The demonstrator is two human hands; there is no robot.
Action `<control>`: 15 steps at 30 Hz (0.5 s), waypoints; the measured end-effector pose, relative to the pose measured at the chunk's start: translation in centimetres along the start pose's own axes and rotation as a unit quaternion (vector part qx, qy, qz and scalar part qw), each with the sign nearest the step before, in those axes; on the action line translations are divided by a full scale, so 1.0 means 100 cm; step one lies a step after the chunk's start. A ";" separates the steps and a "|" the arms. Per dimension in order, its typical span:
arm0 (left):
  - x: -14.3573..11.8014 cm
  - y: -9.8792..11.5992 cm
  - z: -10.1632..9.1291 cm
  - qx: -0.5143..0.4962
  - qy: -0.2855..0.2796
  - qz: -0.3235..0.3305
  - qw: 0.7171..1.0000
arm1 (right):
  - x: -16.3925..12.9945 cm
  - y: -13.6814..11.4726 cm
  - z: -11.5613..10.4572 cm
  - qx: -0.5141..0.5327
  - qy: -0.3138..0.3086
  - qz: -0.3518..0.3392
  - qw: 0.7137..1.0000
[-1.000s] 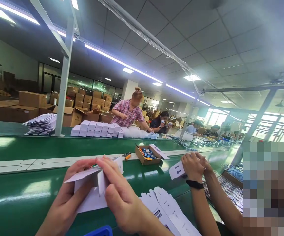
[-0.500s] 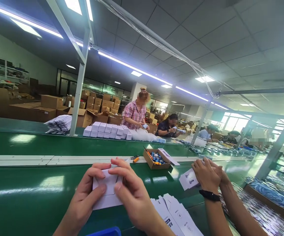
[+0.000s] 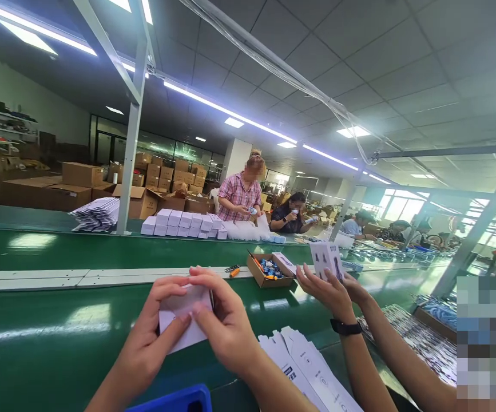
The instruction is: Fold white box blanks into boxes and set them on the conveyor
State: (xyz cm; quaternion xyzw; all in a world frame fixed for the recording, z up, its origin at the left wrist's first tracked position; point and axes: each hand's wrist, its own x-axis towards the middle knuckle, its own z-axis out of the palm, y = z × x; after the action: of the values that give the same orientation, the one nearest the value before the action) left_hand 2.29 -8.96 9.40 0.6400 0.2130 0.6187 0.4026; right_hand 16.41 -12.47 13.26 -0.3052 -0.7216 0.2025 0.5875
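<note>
Between my two hands is a small white cardboard box (image 3: 183,312), held above the green belt. My left hand (image 3: 157,332) grips its left side, the thumb pressing on the near face. My right hand (image 3: 226,320) wraps the right side, with its thumb on the same face and its fingers over the top edge. Parts of the box are hidden by my fingers. Flat printed white cartons (image 3: 303,372) lie in a pile by my right forearm. Below my hands shows the rim of a blue bin (image 3: 179,397).
At right, a co-worker's hands (image 3: 333,292) hold up a printed white box (image 3: 327,260). Beyond are a small carton of blue and orange parts (image 3: 269,274), an orange-handled tool (image 3: 234,272), rows of white boxes (image 3: 183,223) and a metal post (image 3: 130,166). Several people work across the belt.
My thumbs have moved closer together, and the flap lines on the box's near face look flatter. The co-worker's hands have raised and turned their box upright. The view has shifted slightly.
</note>
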 end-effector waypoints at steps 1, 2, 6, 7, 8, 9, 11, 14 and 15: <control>0.001 0.001 -0.002 -0.030 0.008 -0.016 0.999 | 0.000 -0.002 -0.002 -0.009 -0.024 -0.004 1.000; 0.001 0.002 -0.004 -0.067 0.022 -0.036 0.997 | 0.000 -0.004 -0.005 -0.030 -0.054 -0.013 0.998; 0.007 0.010 -0.015 -0.201 0.098 -0.133 0.966 | 0.002 -0.006 -0.010 -0.136 -0.169 -0.032 0.976; 0.009 0.013 -0.018 -0.225 0.117 -0.157 0.954 | 0.003 -0.005 -0.011 -0.162 -0.187 -0.030 0.968; 0.012 0.015 -0.022 -0.250 0.141 -0.179 0.941 | 0.004 -0.003 -0.012 -0.193 -0.200 -0.027 0.960; 0.014 0.017 -0.026 -0.279 0.163 -0.198 0.925 | 0.005 -0.001 -0.014 -0.227 -0.210 -0.025 0.951; 0.020 0.017 -0.035 -0.343 0.201 -0.224 0.890 | 0.008 0.003 -0.018 -0.291 -0.225 -0.018 0.930; 0.029 0.002 -0.051 -0.406 0.236 -0.254 0.845 | 0.010 0.015 -0.025 -0.325 -0.236 0.029 0.915; 0.031 -0.007 -0.055 -0.412 0.251 -0.262 0.836 | 0.011 0.023 -0.028 -0.308 -0.239 0.057 0.919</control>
State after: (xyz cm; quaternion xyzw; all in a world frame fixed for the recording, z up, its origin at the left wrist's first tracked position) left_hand -2.40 -4.74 10.33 0.1584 0.1917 0.6599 0.7090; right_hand 19.42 -10.22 13.24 -0.4544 -0.8486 0.0700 0.2617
